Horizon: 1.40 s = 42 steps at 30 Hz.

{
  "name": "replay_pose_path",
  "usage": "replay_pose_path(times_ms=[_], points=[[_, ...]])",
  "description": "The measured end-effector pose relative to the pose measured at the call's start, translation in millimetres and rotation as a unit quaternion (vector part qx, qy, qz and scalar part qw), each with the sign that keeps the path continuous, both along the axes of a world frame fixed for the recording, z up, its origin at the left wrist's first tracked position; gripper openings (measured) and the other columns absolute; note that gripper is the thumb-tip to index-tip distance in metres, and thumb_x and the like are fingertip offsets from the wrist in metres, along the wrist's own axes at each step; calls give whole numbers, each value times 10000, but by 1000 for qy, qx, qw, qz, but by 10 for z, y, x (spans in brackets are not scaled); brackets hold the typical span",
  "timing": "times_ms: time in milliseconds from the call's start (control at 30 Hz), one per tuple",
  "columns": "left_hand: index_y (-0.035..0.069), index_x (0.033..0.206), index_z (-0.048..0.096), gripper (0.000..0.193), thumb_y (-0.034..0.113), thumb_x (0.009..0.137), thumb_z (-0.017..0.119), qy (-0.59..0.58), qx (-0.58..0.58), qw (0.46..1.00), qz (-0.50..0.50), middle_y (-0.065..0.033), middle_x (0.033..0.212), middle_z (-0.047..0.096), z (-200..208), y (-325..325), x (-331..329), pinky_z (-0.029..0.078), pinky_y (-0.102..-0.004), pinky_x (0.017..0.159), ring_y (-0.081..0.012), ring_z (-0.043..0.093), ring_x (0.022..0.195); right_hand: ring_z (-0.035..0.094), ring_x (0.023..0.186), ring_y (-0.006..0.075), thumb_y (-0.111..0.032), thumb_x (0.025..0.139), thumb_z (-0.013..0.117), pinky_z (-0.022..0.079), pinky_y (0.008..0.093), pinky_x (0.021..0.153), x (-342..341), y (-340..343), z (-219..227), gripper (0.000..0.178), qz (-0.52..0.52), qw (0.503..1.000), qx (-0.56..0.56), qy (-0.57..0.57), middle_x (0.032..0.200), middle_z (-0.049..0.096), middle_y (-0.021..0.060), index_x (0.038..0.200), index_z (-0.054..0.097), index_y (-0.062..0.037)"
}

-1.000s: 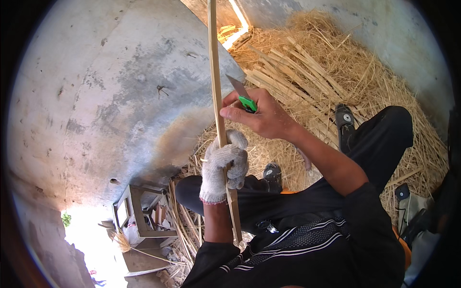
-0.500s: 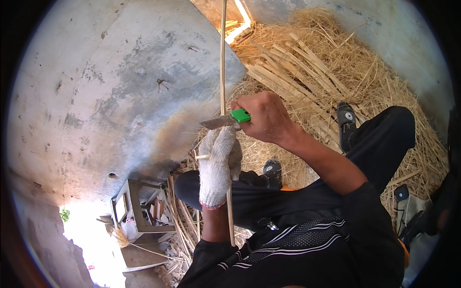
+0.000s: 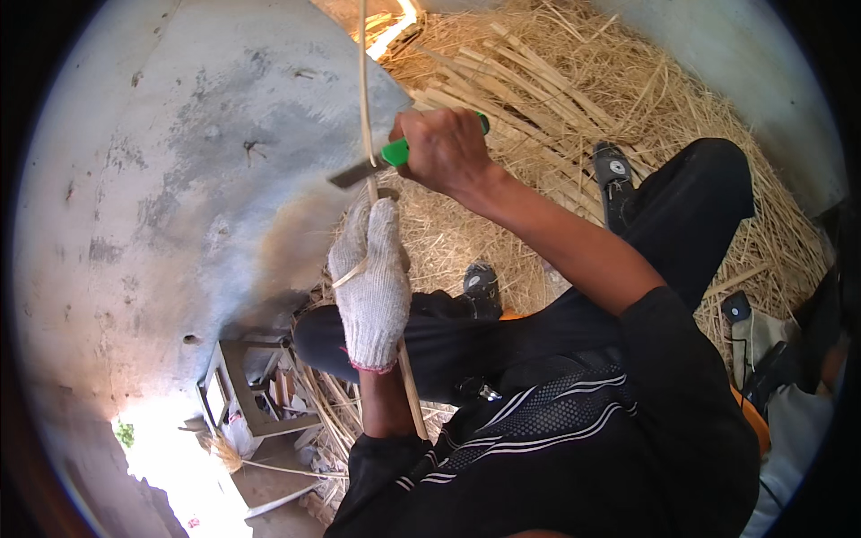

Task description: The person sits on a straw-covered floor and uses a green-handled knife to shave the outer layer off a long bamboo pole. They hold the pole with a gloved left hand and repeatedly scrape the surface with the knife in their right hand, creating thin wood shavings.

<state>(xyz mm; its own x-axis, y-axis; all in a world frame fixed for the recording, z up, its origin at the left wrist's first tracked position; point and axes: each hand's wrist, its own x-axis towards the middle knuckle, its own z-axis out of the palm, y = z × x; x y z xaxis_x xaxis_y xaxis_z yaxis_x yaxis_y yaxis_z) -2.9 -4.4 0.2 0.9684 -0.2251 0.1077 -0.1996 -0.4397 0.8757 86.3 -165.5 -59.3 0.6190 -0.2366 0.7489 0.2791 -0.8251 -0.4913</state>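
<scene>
My left hand, in a white knitted glove, is closed around a long, thin bamboo strip. The strip rises past the top of the view, and its lower part runs down beside my left forearm. A short pale piece of strip crosses the glove. Just above the glove's fingertips, my bare right hand grips a green-handled knife. Its blade lies across the strip, pointing left. The fingers of the glove partly hide the strip where it is held.
Straw covers the floor ahead, with split bamboo slats piled on it. A stained wall rises on the left, above a wooden frame with debris. My bent legs spread below my hands. Another person's leg shows at right.
My right hand and the knife have moved up the strip, leaving a small gap above the glove. My left hand has shifted up slightly. The whole view has swung a little.
</scene>
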Motion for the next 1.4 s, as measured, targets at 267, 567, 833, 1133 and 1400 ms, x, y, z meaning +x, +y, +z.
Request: replay_pose_path(times_ms=[267,567,833,1133,1400], points=[[61,1105,644,235,252,999,556,130,-151,980,2,67,594,422,-79,-129,-93,255,-211,358,-21,376,441,345,341,84,-222,964,546,221,263,331,306,-1039,327,421,-106,982,152,-14,389,361,-40,558,542,-111],[43,1116,639,298,303,980,586,69,-200,977,15,69,556,379,155,-139,70,220,-207,335,-28,323,400,581,428,284,-171,910,589,452,376,441,-200,-127,239,278,125,988,-5,-86,532,587,159,681,647,-23],[38,1139,662,269,246,978,607,41,-106,993,9,55,636,471,227,-197,-152,304,-205,444,-17,405,502,506,366,180,-201,921,578,384,329,356,-28,-217,230,292,-13,998,18,-51,480,536,57,672,626,-56],[0,1137,625,236,159,963,602,11,-103,993,53,63,587,444,7,-237,-196,288,-194,385,-18,382,436,325,386,80,-425,975,551,255,297,372,-86,-961,662,496,23,971,239,19,429,332,-64,582,548,-123],[0,1215,588,306,117,936,631,-26,-129,991,28,29,643,526,115,-415,-172,358,-196,410,-33,462,466,454,498,75,-399,940,627,353,281,483,-516,-380,618,397,390,870,293,72,555,513,-32,780,700,-44]])
